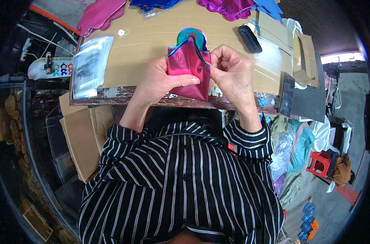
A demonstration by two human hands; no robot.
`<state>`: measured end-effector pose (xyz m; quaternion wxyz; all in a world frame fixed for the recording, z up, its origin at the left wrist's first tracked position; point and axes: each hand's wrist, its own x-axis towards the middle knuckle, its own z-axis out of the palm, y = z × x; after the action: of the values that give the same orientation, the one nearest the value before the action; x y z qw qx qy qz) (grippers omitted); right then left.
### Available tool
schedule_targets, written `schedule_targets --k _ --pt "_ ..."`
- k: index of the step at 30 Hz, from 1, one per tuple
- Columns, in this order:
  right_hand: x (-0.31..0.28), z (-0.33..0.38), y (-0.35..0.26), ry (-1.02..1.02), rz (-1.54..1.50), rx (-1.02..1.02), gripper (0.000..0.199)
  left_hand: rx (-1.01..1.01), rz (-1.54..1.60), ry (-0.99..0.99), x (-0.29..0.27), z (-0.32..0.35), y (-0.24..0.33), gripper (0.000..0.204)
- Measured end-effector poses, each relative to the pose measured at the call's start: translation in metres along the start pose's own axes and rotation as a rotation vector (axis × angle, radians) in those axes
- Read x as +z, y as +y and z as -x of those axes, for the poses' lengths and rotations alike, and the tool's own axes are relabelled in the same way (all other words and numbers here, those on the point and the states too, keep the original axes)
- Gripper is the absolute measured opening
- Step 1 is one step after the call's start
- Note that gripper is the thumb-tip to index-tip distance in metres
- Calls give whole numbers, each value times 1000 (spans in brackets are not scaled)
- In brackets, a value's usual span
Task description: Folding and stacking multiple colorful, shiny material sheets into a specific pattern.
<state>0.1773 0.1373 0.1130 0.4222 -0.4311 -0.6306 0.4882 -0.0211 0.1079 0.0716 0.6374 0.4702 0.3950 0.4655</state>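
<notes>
While both hands work at the centre of the frame, a shiny magenta fabric pouch with a blue-trimmed edge (189, 67) is held between them just above the near edge of the cardboard-covered desk (148, 40). Left hand (158, 81) wraps the pouch from its left side, thumb laid flat across the front, fingers (185, 80) closed on the fabric, probably to keep the piece steady and taut. Right hand (233, 73) is curled at the pouch's right edge, fingertips (218, 55) pinched narrow on the trim near the top, apparently so that edge can be worked while the other hand braces it. Pouch hangs point-down, lower corner over the worn wooden desk rim (124, 92).

Behind the pouch, touching it in view, lies a stack of round teal and multicoloured fabric pieces (191, 35), kept close to the hands, likely as the working pile. A black oblong object (250, 39) lies just to the upper right. A clear plastic bag with grey contents (89, 65) sits at the left of the desk. Pink cloth (99, 14), blue cloth (152, 4) and purple cloth (229, 7) lie along the top edge, well apart from the hands. Striped black-and-white shirt (181, 179) fills the lower frame. A red plastic stool (320, 162) stands at lower right, on the floor.
</notes>
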Motion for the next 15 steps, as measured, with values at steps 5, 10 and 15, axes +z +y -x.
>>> schedule_targets --k 5,10,15 --pt "6 3 -4 58 67 -66 23 -21 -3 11 2 -2 1 36" --pt "4 -1 4 98 -86 -30 26 -90 105 29 7 -8 -1 38" --pt "0 2 -8 87 -69 154 23 -129 93 71 9 -9 -4 35"
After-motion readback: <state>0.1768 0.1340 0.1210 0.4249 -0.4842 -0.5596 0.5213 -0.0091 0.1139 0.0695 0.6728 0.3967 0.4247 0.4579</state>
